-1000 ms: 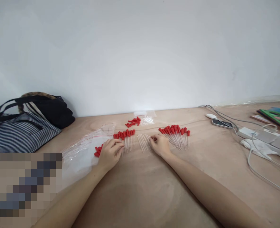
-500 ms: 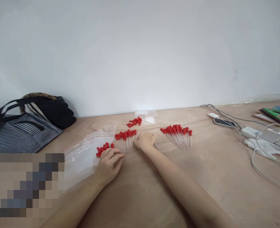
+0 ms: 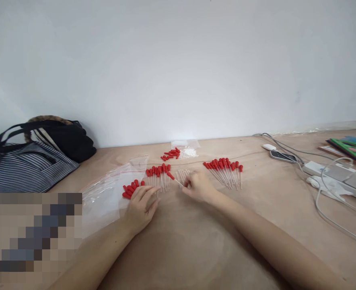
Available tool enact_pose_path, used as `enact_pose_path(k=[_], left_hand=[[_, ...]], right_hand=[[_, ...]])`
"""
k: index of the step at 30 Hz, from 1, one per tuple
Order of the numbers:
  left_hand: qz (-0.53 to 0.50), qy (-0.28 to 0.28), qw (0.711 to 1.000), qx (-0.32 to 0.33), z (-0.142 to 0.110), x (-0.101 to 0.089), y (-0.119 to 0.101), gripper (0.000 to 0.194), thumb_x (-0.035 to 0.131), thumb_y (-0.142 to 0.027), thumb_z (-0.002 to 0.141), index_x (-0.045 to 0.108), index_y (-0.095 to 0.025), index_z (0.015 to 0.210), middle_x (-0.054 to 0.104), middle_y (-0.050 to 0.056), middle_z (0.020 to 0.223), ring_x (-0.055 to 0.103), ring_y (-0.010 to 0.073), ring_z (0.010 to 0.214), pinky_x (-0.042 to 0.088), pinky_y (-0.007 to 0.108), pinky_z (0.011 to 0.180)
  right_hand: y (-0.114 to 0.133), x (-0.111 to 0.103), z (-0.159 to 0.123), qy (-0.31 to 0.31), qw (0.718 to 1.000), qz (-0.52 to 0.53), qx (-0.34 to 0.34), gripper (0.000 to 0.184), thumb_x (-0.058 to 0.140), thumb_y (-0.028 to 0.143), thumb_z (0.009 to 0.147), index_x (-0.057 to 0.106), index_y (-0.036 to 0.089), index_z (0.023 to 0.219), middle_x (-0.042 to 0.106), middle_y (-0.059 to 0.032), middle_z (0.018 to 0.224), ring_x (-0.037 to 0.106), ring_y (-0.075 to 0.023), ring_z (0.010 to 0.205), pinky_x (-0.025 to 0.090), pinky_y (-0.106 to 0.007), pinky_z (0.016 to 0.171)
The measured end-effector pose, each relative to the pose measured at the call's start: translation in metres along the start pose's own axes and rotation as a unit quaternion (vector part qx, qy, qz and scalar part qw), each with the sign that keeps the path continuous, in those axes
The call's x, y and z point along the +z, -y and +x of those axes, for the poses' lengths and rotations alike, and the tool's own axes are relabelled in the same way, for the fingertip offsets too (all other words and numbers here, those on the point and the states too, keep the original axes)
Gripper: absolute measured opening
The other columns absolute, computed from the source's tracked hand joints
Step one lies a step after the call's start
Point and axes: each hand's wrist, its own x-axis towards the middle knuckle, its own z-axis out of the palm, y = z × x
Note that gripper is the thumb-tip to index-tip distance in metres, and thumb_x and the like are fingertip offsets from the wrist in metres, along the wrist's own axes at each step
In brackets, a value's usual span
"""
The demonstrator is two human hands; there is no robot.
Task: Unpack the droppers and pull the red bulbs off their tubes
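My right hand [image 3: 198,186] pinches a clear dropper with a red bulb [image 3: 174,179], its bulb pointing left towards a row of red-bulbed droppers [image 3: 159,174]. Bare clear tubes [image 3: 182,175] lie just beyond that hand. My left hand [image 3: 141,203] rests on the wooden table [image 3: 196,237] with its fingers loosely spread, fingertips beside a small heap of loose red bulbs [image 3: 131,189]. A second row of finished droppers [image 3: 224,170] lies to the right. More loose red bulbs [image 3: 171,154] sit further back.
A clear zip bag [image 3: 111,189] lies left of my left hand, another small bag [image 3: 187,148] near the wall. Striped and black bags [image 3: 33,159] stand at far left. A phone [image 3: 282,156], power strip [image 3: 334,173], white cables and green items [image 3: 352,146] crowd the right.
My right hand went left to the near row of droppers, then drew back right holding one dropper. My left hand slid slightly towards me, uncovering the loose red bulbs.
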Motion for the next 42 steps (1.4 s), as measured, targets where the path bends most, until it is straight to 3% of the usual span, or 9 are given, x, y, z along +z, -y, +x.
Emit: enact_pose_path(k=[3, 6, 9, 14, 23, 28, 35, 39, 42], left_hand=[[-0.051, 0.04, 0.998, -0.004, 0.001, 0.004, -0.017, 0.037, 0.049, -0.025, 0.084, 0.044, -0.019, 0.12, 0.054, 0.009, 0.11, 0.051, 0.0202, 0.1, 0.043, 0.034, 0.086], [-0.145, 0.102, 0.984, 0.021, 0.004, 0.011, -0.035, 0.026, 0.049, -0.025, 0.086, 0.051, -0.02, 0.111, 0.059, 0.005, 0.1, 0.055, 0.0161, 0.092, 0.045, 0.029, 0.08], [-0.165, 0.126, 0.978, 0.032, 0.006, 0.018, -0.048, 0.014, 0.047, -0.022, 0.086, 0.06, -0.021, 0.089, 0.062, 0.001, 0.08, 0.056, 0.0141, 0.076, 0.043, 0.029, 0.072], [-0.116, 0.154, 0.981, 0.022, 0.007, 0.021, -0.052, 0.012, 0.05, -0.023, 0.085, 0.062, -0.02, 0.085, 0.062, 0.001, 0.077, 0.054, 0.0156, 0.073, 0.039, 0.031, 0.068], [-0.097, 0.097, 0.99, 0.043, 0.006, 0.02, -0.056, 0.016, 0.047, -0.023, 0.086, 0.062, -0.02, 0.082, 0.061, 0.001, 0.073, 0.051, 0.0147, 0.071, 0.035, 0.031, 0.07], [-0.091, 0.098, 0.99, 0.032, 0.007, 0.021, -0.058, 0.019, 0.049, -0.024, 0.085, 0.06, -0.019, 0.071, 0.06, 0.0, 0.067, 0.05, 0.0147, 0.067, 0.033, 0.033, 0.072], [-0.09, 0.078, 0.993, 0.023, 0.004, 0.017, -0.051, 0.023, 0.043, -0.021, 0.087, 0.059, -0.019, 0.07, 0.06, 0.001, 0.068, 0.051, 0.0149, 0.068, 0.035, 0.033, 0.073], [-0.055, 0.066, 0.996, 0.007, 0.005, 0.007, -0.03, 0.019, 0.043, -0.023, 0.087, 0.061, -0.02, 0.08, 0.061, 0.002, 0.073, 0.054, 0.0148, 0.069, 0.04, 0.03, 0.067], [-0.044, 0.037, 0.998, -0.015, 0.009, -0.001, -0.005, 0.022, 0.041, -0.027, 0.088, 0.061, -0.02, 0.084, 0.059, 0.003, 0.077, 0.056, 0.0147, 0.071, 0.044, 0.027, 0.065]], right_hand=[[-0.023, -0.004, -0.038, -0.013, 0.988, -0.01, -0.154, 0.007, 0.056, 0.023, 0.068, 0.061, 0.018, 0.066, 0.06, -0.0011, 0.065, 0.049, -0.0139, 0.068, 0.03, -0.027, 0.066], [-0.037, -0.001, -0.064, -0.04, 0.978, -0.028, -0.205, 0.007, 0.057, 0.023, 0.069, 0.059, 0.018, 0.063, 0.056, 0.0001, 0.061, 0.045, -0.0132, 0.065, 0.025, -0.028, 0.063], [-0.041, 0.004, -0.073, -0.064, 0.972, -0.03, -0.224, 0.011, 0.055, 0.024, 0.072, 0.057, 0.018, 0.064, 0.056, -0.0002, 0.062, 0.044, -0.0131, 0.065, 0.023, -0.029, 0.063], [-0.036, 0.011, -0.07, -0.083, 0.967, -0.041, -0.237, 0.011, 0.051, 0.025, 0.077, 0.056, 0.017, 0.07, 0.057, -0.0009, 0.069, 0.044, -0.0133, 0.071, 0.023, -0.031, 0.068], [-0.021, 0.027, -0.068, -0.193, 0.949, -0.046, -0.244, 0.016, 0.05, 0.027, 0.083, 0.064, 0.022, 0.078, 0.056, 0.0015, 0.059, 0.04, -0.0126, 0.067, 0.018, -0.034, 0.068], [-0.02, 0.029, -0.069, -0.194, 0.947, -0.048, -0.25, 0.018, 0.049, 0.025, 0.082, 0.064, 0.02, 0.073, 0.051, 0.0013, 0.054, 0.037, -0.0123, 0.065, 0.018, -0.033, 0.067], [-0.025, 0.025, -0.074, -0.165, 0.964, -0.015, -0.21, 0.022, 0.048, 0.027, 0.083, 0.064, 0.02, 0.069, 0.053, 0.0009, 0.055, 0.041, -0.0127, 0.066, 0.02, -0.033, 0.07], [-0.034, 0.023, -0.071, -0.165, 0.98, 0.067, -0.085, 0.024, 0.043, 0.026, 0.086, 0.066, 0.022, 0.08, 0.059, -0.0004, 0.066, 0.049, -0.0124, 0.066, 0.026, -0.032, 0.072], [-0.041, 0.027, -0.057, -0.198, 0.973, 0.117, 0.002, 0.026, 0.04, 0.024, 0.085, 0.065, 0.019, 0.086, 0.061, -0.0029, 0.07, 0.053, -0.0137, 0.065, 0.033, -0.028, 0.066]])
